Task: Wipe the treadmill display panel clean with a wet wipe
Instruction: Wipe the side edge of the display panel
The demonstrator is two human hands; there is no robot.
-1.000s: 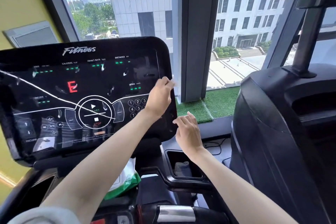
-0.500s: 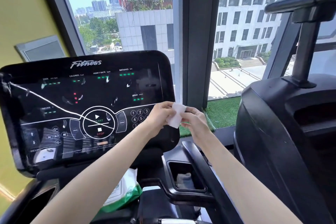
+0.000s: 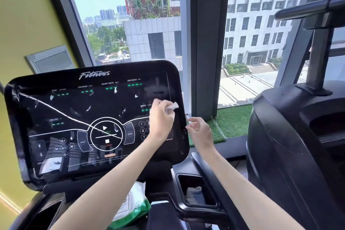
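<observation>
My left hand (image 3: 160,117) pinches the crumpled white wet wipe (image 3: 173,106) at the right edge of the glossy black display panel (image 3: 89,106); right hand (image 3: 198,130) fingers released. Smudges abound: barely started, I'd say.

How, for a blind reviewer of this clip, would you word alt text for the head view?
A person's left hand pinches a white wet wipe at the right side of a black treadmill display panel. The right hand hovers empty beside the panel's right edge; a green-and-white wipes pack lies below.
</observation>
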